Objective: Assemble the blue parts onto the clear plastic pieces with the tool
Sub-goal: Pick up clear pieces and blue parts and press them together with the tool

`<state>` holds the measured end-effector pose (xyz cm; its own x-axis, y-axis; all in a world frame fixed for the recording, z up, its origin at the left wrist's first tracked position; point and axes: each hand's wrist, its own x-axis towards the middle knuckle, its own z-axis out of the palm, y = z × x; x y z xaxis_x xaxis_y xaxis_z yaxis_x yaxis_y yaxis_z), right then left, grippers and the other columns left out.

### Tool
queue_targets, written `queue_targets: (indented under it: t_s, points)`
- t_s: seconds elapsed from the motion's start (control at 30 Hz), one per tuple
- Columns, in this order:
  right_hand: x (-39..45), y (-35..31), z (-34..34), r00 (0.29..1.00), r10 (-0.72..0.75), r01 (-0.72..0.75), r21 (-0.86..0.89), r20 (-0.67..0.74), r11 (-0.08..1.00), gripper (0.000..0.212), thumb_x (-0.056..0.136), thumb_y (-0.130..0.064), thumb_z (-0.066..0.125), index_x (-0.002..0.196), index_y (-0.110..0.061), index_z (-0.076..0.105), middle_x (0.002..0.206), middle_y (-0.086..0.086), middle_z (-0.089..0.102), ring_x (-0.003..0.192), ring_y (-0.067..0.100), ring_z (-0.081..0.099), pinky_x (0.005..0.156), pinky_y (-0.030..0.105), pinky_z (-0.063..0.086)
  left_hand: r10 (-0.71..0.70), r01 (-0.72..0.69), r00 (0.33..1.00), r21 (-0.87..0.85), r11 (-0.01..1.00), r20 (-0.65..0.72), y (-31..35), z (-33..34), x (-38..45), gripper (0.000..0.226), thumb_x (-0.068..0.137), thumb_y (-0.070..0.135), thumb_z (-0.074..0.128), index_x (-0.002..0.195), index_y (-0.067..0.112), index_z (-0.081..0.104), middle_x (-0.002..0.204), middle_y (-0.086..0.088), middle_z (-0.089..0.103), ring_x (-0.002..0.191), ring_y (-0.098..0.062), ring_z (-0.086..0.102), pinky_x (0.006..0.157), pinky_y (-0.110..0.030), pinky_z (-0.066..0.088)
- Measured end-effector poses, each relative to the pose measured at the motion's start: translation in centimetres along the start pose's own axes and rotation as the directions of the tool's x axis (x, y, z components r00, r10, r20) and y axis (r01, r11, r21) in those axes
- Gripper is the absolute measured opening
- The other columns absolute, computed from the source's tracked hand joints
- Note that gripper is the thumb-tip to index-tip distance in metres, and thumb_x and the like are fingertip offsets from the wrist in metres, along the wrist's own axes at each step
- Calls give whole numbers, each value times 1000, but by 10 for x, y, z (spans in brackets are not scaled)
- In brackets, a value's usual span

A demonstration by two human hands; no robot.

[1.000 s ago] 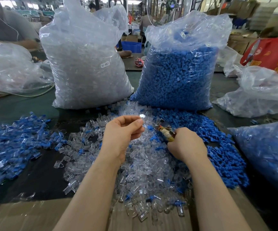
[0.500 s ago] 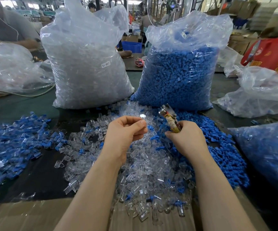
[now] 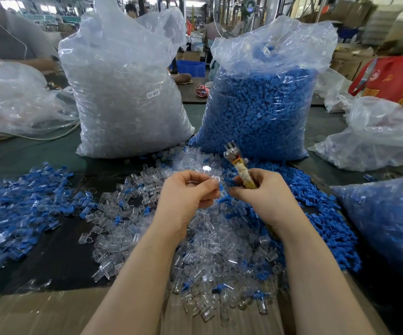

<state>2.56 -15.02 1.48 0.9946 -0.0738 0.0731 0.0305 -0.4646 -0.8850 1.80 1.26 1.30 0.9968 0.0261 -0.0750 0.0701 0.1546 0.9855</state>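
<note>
At the far left a slack clear bag (image 3: 14,97) slumped on the dark surface (image 3: 58,250), and in front of it a spread of assembled blue-and-clear pieces (image 3: 19,209) lay scattered toward the left edge. Behind, a tall bag of clear parts (image 3: 125,93) with a small white label stood upright, just beside a tall bag of blue parts (image 3: 261,110) to its right. In the middle a loose heap of clear plastic pieces (image 3: 219,257) covered the surface and ran down onto a cardboard sheet (image 3: 38,310) at the near edge, with a few blue bits mixed in. Above that heap the left hand (image 3: 186,197) was raised, its grip narrow: thumb and curled fingers pinched one small clear piece (image 3: 207,174) at the fingertips. Just beside it the right hand (image 3: 268,194) had its grip closed around the tool (image 3: 238,165), whose yellowish wrapped handle ran through the fist while its metal head pointed up and away, in front of the blue bag. Whether a blue part sat between the fingertips of the two hands could not be told. Right of the hands a loose pile of blue parts (image 3: 321,213) lay against the clear heap. Farther right sat a crumpled clear bag (image 3: 376,139), a red bag (image 3: 398,81) behind it, and a bag of bluish pieces (image 3: 388,223) at the right edge.
</note>
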Motion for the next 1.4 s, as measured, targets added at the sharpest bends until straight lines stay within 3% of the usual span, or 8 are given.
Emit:
queue_targets:
  t_s: [0.17, 0.3, 0.43, 0.6, 0.77, 0.9, 1.17, 1.4]
  points:
    - [-2, -12, 10, 996, -79, 81, -38, 47, 996, 15, 74, -22, 78, 82, -15, 68, 74, 9, 67, 64, 15, 51, 65, 44, 49, 46, -45, 998, 16, 999, -54, -1, 8, -1, 12, 86, 5, 73, 88, 5, 61, 78, -12, 76, 72, -19, 75, 60, -23, 58]
    - [-4, -16, 14, 990, -137, 137, 6, 20, 991, 7, 80, -20, 74, 84, -16, 68, 77, 9, 69, 67, 23, 59, 70, 46, 52, 89, -90, 991, -12, 996, -103, 0, 7, 0, 14, 87, 1, 70, 81, 7, 59, 74, -12, 75, 69, -19, 75, 63, -27, 60]
    - [-4, -16, 17, 989, -142, 144, 58, -34, 988, 5, 85, -21, 73, 83, -20, 69, 76, 4, 70, 78, 24, 66, 73, 42, 55, 87, -92, 992, -51, 994, -95, 1, 6, -2, 11, 86, 3, 71, 83, 6, 61, 73, -10, 75, 70, -18, 75, 63, -24, 60]
    - [1, -9, 19, 987, -97, 108, 86, -130, 990, 15, 83, -28, 75, 73, -24, 65, 60, -8, 63, 52, 5, 50, 60, 31, 48, 60, -78, 985, -108, 991, -164, 3, 4, 0, 10, 83, 8, 75, 84, 7, 66, 76, -9, 75, 70, -14, 73, 59, -20, 56]
    - [1, -9, 19, 967, -161, 188, 127, -196, 974, 20, 84, -29, 74, 71, -25, 61, 53, -13, 52, 47, 3, 39, 48, 19, 37, 104, -118, 975, -61, 991, -199, 4, 1, 0, 9, 82, 8, 76, 84, 6, 68, 70, -5, 73, 65, -12, 71, 57, -18, 54]
    - [-1, -13, 22, 949, -254, 284, 148, -189, 948, 16, 87, -22, 73, 75, -24, 62, 54, -15, 53, 48, 1, 41, 48, 14, 36, 148, -141, 969, 48, 989, -198, 4, 3, -2, 8, 83, 7, 76, 83, 4, 68, 71, -11, 73, 64, -13, 72, 55, -19, 54]
    - [-4, -13, 26, 933, -291, 298, 2, -209, 954, 11, 84, -26, 73, 80, -22, 63, 68, -7, 65, 66, 11, 61, 67, 41, 52, 229, -181, 959, 261, 948, -166, 5, 6, -2, 5, 83, 7, 75, 80, 8, 71, 67, -4, 73, 68, -18, 73, 72, -41, 62]
    - [-4, -14, 28, 913, -309, 310, -40, -267, 950, 10, 84, -25, 73, 82, -21, 64, 66, -9, 63, 64, 10, 58, 64, 39, 51, 358, -295, 914, 292, 910, -191, 4, 9, -4, 11, 81, 12, 78, 74, 18, 72, 69, 1, 73, 71, -16, 73, 73, -45, 61]
